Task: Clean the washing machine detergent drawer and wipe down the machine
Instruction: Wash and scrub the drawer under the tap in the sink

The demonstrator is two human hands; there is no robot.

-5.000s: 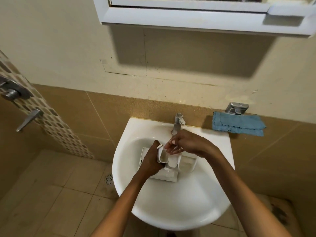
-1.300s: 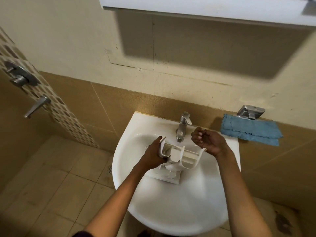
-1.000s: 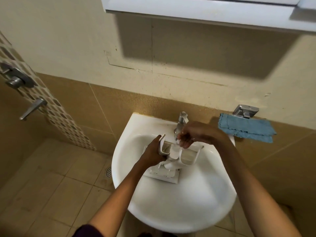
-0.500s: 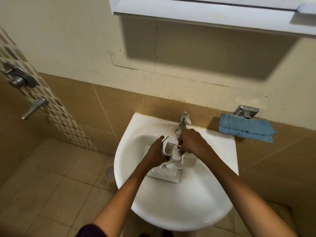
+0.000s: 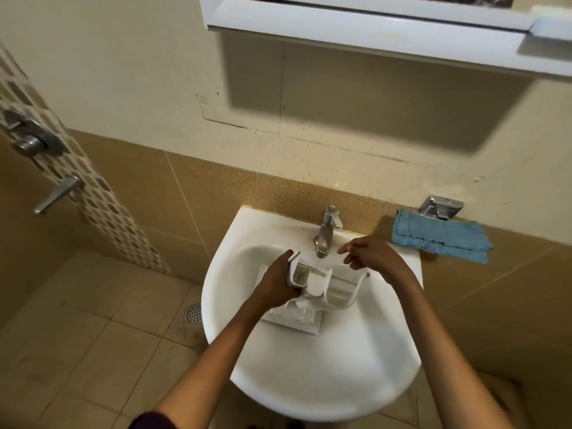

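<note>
The white detergent drawer [image 5: 325,287] is held tilted over the basin of the white sink [image 5: 309,382], just below the chrome tap [image 5: 326,233]. My left hand [image 5: 278,283] grips the drawer's left end. My right hand [image 5: 371,258] hovers above the drawer's right end, fingers loosely curled and holding nothing. A flat white drawer part [image 5: 297,322] lies in the basin beneath the drawer.
A folded blue cloth [image 5: 442,239] lies on the tiled ledge right of the sink, by a chrome fitting [image 5: 439,207]. Shower valve and lever [image 5: 55,193] sit on the left wall. A white cabinet [image 5: 371,23] hangs overhead. A floor drain [image 5: 194,312] is left of the sink.
My right hand has lifted out of the drawer's compartments and moved right, away from the tap. My left hand keeps its grip on the drawer.
</note>
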